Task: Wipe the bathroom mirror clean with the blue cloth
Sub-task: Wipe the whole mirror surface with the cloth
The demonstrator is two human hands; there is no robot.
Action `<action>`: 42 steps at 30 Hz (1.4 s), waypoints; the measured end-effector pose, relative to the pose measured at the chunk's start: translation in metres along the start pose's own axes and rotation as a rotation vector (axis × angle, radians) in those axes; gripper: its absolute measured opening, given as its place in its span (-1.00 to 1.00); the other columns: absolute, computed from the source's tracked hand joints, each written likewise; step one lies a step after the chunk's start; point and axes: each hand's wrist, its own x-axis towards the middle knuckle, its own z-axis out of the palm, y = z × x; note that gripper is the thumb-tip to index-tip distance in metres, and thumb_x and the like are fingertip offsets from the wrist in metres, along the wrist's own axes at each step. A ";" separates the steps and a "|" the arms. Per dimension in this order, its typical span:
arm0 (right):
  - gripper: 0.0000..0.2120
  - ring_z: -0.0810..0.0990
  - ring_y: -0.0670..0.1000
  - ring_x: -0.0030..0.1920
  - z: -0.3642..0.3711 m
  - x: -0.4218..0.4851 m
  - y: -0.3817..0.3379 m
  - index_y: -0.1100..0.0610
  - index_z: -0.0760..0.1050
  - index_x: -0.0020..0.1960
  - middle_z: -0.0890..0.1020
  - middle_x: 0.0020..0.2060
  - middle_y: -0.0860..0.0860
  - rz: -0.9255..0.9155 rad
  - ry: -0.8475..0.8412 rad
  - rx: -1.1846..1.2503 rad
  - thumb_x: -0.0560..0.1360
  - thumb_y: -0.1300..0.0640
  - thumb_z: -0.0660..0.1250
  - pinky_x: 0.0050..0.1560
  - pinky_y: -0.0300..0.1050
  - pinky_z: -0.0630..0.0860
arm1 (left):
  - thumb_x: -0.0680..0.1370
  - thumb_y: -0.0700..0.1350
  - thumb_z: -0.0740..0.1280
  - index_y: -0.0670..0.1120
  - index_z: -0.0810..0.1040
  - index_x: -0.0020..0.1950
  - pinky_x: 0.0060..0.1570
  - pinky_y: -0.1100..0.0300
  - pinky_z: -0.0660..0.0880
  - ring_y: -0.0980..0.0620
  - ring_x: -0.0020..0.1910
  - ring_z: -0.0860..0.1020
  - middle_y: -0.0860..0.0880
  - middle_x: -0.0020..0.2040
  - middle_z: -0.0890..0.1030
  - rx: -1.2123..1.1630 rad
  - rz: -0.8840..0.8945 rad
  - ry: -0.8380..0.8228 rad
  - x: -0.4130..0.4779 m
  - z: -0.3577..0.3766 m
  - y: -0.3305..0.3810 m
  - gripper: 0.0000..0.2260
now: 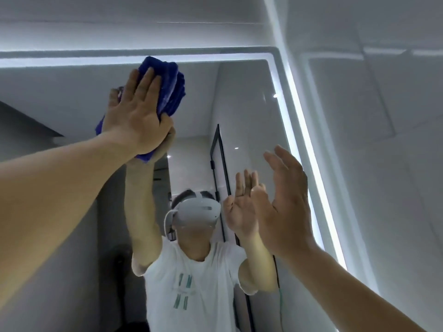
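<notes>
- Overhead, 1 blue cloth [171,87], bunched into folds, lies against the glass close to the upper edge of the mirror [251,104], left of its middle.
- 2 bare hands are up, each on a bare forearm.
- The left hand [136,111] lies flat on the cloth, its fingers straight and close together, pressing it onto the glass; blue shows above the fingertips, to the right of them and below the wrist.
- The right hand [285,204] is raised lower down and towards the mirror's right edge, holding nothing, with its fingers loosely straight and slightly spread. I cannot tell whether it touches the glass.
- 1 lit white strip [304,140] borders the mirror along the top and down the right side, rounding the 1 corner in view.
- 1 pale glossy wall [371,140] stands to the right of the mirror.
- Reflected in the glass are 1 person, wearing 1 white headset [199,212] and 1 white T-shirt [191,283], 1 black-framed door [219,152] behind them, and 2 small bright spots of light.
- The T-shirt carries teal marks on the chest; they are too blurred to read, and I see no other writing or brand.
</notes>
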 end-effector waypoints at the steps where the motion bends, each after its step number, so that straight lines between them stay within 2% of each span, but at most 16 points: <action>1: -0.44 0.13 -0.15 0.47 -0.001 0.001 -0.001 0.07 0.32 0.42 0.25 0.47 -0.09 0.013 -0.008 0.000 0.42 0.09 0.12 0.47 -0.08 0.17 | 0.63 0.11 0.06 -0.05 -0.08 0.62 0.52 -0.19 0.02 -0.05 0.60 -0.09 -0.01 0.63 -0.05 0.010 0.005 0.009 -0.005 0.000 0.002 -0.37; 4: -0.42 0.11 -0.25 0.41 -0.003 0.006 -0.004 0.07 0.32 0.43 0.25 0.45 -0.12 0.043 -0.018 -0.001 0.40 0.07 0.11 0.47 -0.11 0.16 | 0.64 0.10 0.05 -0.09 -0.04 0.62 0.51 -0.19 0.07 -0.07 0.60 -0.08 -0.05 0.63 -0.02 0.016 -0.001 0.008 -0.031 0.001 0.012 -0.39; 7: -0.44 0.12 -0.21 0.43 -0.001 0.010 -0.010 0.08 0.33 0.42 0.25 0.46 -0.10 0.063 -0.007 0.005 0.42 0.07 0.10 0.48 -0.09 0.15 | 0.62 0.11 0.02 -0.10 0.00 0.62 0.50 -0.20 0.10 -0.08 0.61 -0.06 -0.07 0.63 0.03 0.034 0.093 -0.010 -0.073 0.003 0.029 -0.39; 10: -0.46 0.12 -0.14 0.47 0.001 0.010 -0.016 0.07 0.31 0.43 0.23 0.48 -0.08 0.063 -0.026 0.006 0.44 0.06 0.10 0.48 -0.07 0.16 | 0.59 0.10 0.11 -0.11 0.05 0.61 0.48 -0.24 0.13 -0.12 0.60 -0.01 -0.09 0.61 0.09 0.046 0.284 -0.045 -0.135 0.014 0.044 -0.37; 13: -0.49 0.15 -0.13 0.46 0.003 0.010 -0.019 0.06 0.32 0.41 0.24 0.47 -0.07 0.045 -0.033 0.005 0.46 0.05 0.11 0.45 -0.12 0.17 | 0.59 0.11 0.15 -0.06 0.12 0.59 0.49 -0.22 0.11 -0.13 0.60 0.02 -0.07 0.59 0.15 0.085 0.609 -0.094 -0.184 0.025 0.049 -0.39; 15: -0.49 0.16 -0.13 0.45 0.003 0.010 -0.020 0.07 0.33 0.40 0.26 0.47 -0.06 0.030 -0.032 0.019 0.46 0.05 0.12 0.41 -0.19 0.14 | 0.58 0.13 0.15 -0.01 0.14 0.59 0.51 -0.16 0.05 -0.09 0.60 0.02 -0.02 0.58 0.17 0.103 0.777 -0.114 -0.186 0.026 0.043 -0.41; 19: -0.49 0.15 -0.15 0.44 0.005 0.016 -0.019 0.06 0.33 0.41 0.25 0.47 -0.06 0.015 -0.039 0.031 0.46 0.06 0.11 0.36 -0.32 0.09 | 0.59 0.17 0.14 0.04 0.13 0.60 0.53 -0.10 -0.06 -0.03 0.61 -0.02 0.05 0.59 0.14 0.111 0.858 -0.163 -0.164 0.020 0.034 -0.40; 21: -0.49 0.15 -0.12 0.46 0.007 0.020 -0.017 0.06 0.33 0.41 0.25 0.47 -0.06 0.009 -0.036 0.007 0.46 0.06 0.11 0.42 -0.21 0.15 | 0.60 0.17 0.11 0.04 0.11 0.61 0.53 -0.10 -0.07 -0.01 0.61 -0.04 0.06 0.60 0.12 0.135 0.900 -0.165 -0.142 0.017 0.025 -0.41; 22: -0.49 0.16 -0.10 0.47 0.008 0.024 -0.016 0.05 0.33 0.41 0.25 0.48 -0.06 0.009 -0.028 -0.008 0.45 0.05 0.11 0.44 -0.13 0.17 | 0.61 0.17 0.09 0.05 0.09 0.61 0.54 -0.10 -0.07 0.00 0.61 -0.06 0.06 0.60 0.10 0.157 0.899 -0.162 -0.125 0.015 0.020 -0.42; 24: -0.47 0.16 -0.09 0.47 0.012 0.032 -0.015 0.03 0.33 0.41 0.25 0.48 -0.08 0.018 -0.008 -0.019 0.44 0.04 0.11 0.45 -0.11 0.15 | 0.62 0.19 0.05 0.05 0.01 0.62 0.54 -0.09 -0.08 0.01 0.61 -0.11 0.05 0.62 0.02 0.178 0.813 -0.138 -0.084 0.009 0.008 -0.40; 26: -0.47 0.17 -0.10 0.46 0.016 0.041 -0.014 0.01 0.34 0.41 0.26 0.47 -0.10 0.025 0.017 -0.012 0.43 0.01 0.11 0.43 -0.15 0.12 | 0.61 0.21 -0.01 0.06 -0.04 0.62 0.55 -0.06 -0.11 0.03 0.60 -0.13 0.05 0.63 -0.02 0.162 0.665 -0.109 -0.042 0.003 -0.001 -0.39; 30: -0.45 0.17 -0.10 0.45 0.021 0.061 -0.012 0.01 0.35 0.40 0.26 0.46 -0.11 0.011 0.044 -0.028 0.41 -0.02 0.11 0.46 0.01 0.19 | 0.59 0.19 -0.07 0.06 -0.12 0.62 0.54 -0.06 -0.10 0.06 0.60 -0.14 0.05 0.63 -0.08 0.064 0.340 -0.067 0.037 -0.005 -0.012 -0.38; 34: -0.44 0.14 -0.15 0.45 0.017 0.076 -0.009 0.01 0.34 0.41 0.24 0.47 -0.12 -0.018 0.068 -0.032 0.41 -0.03 0.11 0.38 -0.17 0.14 | 0.59 0.13 0.04 0.04 -0.14 0.62 0.54 -0.13 -0.07 0.04 0.60 -0.17 0.08 0.63 -0.12 -0.001 0.104 -0.102 0.100 -0.010 -0.015 -0.35; 38: -0.42 0.11 -0.20 0.45 0.012 0.085 -0.009 0.01 0.32 0.43 0.21 0.47 -0.14 0.005 0.055 -0.012 0.40 -0.01 0.09 0.39 -0.18 0.14 | 0.56 0.15 0.05 0.01 -0.10 0.62 0.52 -0.16 0.02 -0.01 0.60 -0.11 0.05 0.63 -0.07 -0.019 -0.003 -0.110 0.124 -0.012 -0.009 -0.33; 40: -0.40 0.09 -0.20 0.46 0.008 0.086 -0.009 0.00 0.30 0.44 0.20 0.48 -0.15 0.028 0.053 0.018 0.40 0.00 0.08 0.38 -0.23 0.11 | 0.56 0.13 0.05 -0.02 -0.08 0.61 0.51 -0.15 0.04 -0.03 0.60 -0.10 0.02 0.63 -0.04 0.001 -0.005 -0.055 0.119 -0.009 -0.005 -0.34; 42: -0.40 0.09 -0.18 0.48 0.004 0.086 -0.009 -0.01 0.29 0.45 0.19 0.49 -0.15 0.040 0.055 0.027 0.39 0.00 0.08 0.42 -0.15 0.15 | 0.57 0.11 0.04 -0.07 -0.07 0.61 0.51 -0.14 0.03 -0.06 0.60 -0.09 -0.03 0.63 -0.03 0.033 0.028 -0.003 0.109 -0.007 0.002 -0.34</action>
